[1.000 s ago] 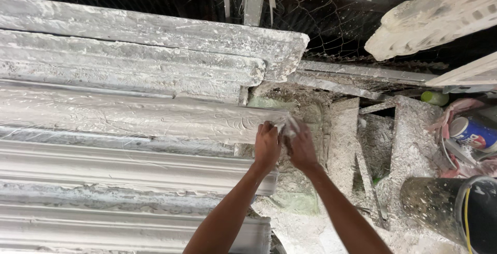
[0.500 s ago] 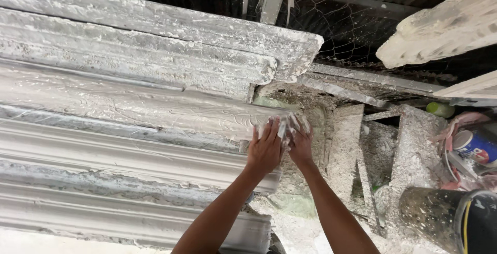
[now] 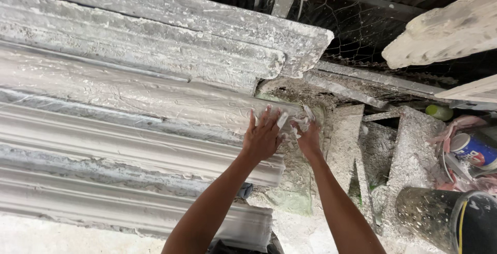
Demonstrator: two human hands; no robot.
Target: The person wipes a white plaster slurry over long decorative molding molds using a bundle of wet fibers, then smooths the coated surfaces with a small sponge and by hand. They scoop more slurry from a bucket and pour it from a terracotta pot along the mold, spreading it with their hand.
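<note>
Largest item: the stack of long plaster cornice mouldings (image 3: 134, 130), laid side by side and running from the left edge to the middle of the view, all crusted with white plaster. I take the wet-coated moulding (image 3: 129, 91) in the middle of that stack as my landmark.

Above the landmark lie two rougher, drier lengths (image 3: 155, 31), their ends stepped back. Below it sit smoother profiled lengths (image 3: 124, 155), ends cut square. Right of the landmark's end stand plaster-caked boards (image 3: 344, 145) leaning among rubble. Well right of it and lower, a dark bucket (image 3: 440, 218) spattered with plaster; above that, a blue-and-white can (image 3: 473, 150) among pink rags. Behind the landmark, wire mesh (image 3: 362, 21) over a dark gap.

My left hand (image 3: 263, 137) lies flat on the landmark's right end, fingers spread and extended, gripping nothing, plaster on the fingertips. My right hand (image 3: 308, 132) is just beside it, off the end of the landmark, touching or nearly touching the left; its fingers are curled around a small lump of wet white plaster (image 3: 296, 125), held against the moulding's end.
</note>
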